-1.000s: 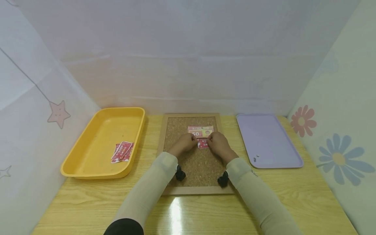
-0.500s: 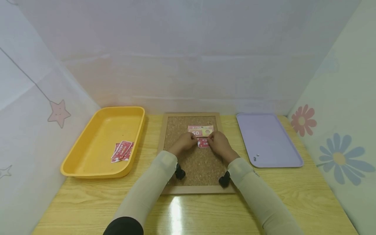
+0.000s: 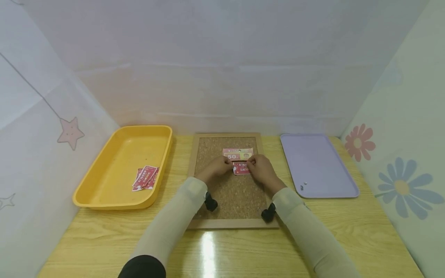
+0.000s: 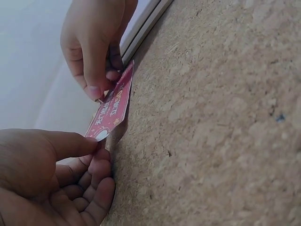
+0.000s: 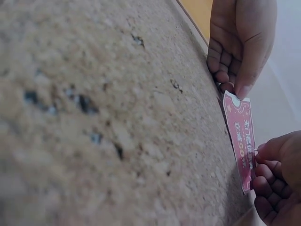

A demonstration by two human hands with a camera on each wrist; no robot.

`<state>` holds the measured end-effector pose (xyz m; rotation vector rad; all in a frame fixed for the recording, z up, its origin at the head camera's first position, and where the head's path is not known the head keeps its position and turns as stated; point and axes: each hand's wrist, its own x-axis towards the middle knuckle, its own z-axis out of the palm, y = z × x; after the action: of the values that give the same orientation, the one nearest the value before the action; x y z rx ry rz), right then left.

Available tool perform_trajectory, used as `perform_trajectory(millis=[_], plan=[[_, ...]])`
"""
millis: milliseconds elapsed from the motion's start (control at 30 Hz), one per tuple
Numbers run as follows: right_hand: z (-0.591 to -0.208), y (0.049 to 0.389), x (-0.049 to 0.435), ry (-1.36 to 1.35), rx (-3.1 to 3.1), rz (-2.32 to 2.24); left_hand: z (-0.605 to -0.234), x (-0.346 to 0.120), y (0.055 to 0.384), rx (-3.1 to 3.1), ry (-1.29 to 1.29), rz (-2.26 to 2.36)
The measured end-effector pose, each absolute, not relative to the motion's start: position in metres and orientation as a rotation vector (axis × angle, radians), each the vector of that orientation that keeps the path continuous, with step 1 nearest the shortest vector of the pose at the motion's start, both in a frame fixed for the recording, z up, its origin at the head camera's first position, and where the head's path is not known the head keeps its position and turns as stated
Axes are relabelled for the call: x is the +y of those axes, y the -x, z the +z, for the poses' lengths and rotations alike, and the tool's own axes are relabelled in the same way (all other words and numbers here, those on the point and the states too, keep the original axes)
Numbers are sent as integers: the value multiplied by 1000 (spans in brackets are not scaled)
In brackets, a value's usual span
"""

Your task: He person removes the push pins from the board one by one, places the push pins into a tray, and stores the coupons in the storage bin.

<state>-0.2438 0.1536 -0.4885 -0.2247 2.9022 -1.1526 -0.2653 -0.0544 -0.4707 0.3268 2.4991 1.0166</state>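
A small red coupon [image 3: 241, 169] with white lettering is held over the corkboard [image 3: 227, 202], just below a larger pink-and-yellow coupon [image 3: 233, 156] with a pin near its top edge. My left hand [image 3: 216, 168] pinches the red coupon's left end between thumb and forefinger; the coupon stands tilted off the cork in the left wrist view. My right hand [image 3: 261, 168] is at the coupon's upper right edge with curled fingers. In the right wrist view a thin pin [image 5: 254, 149] shows at its thumb tip, pinched with the head hidden.
On the left, a yellow tray [image 3: 121, 154] contains several more red coupons [image 3: 145, 178]. The purple tray [image 3: 314, 166] on the right bears small metallic bits [image 3: 302, 187]. White printed sheets enclose the wooden table [image 3: 208, 258] at the back and sides.
The right hand has shifted slightly right, so more of the red coupon shows between the hands. The left hand keeps its pinch, nearly in place.
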Motion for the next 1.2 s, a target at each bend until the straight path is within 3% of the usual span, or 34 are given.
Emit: perform_trajectory(millis=[1200], plan=[[-457, 197, 192, 273, 3011, -1096, -451, -91, 257, 2473, -332, 1132]])
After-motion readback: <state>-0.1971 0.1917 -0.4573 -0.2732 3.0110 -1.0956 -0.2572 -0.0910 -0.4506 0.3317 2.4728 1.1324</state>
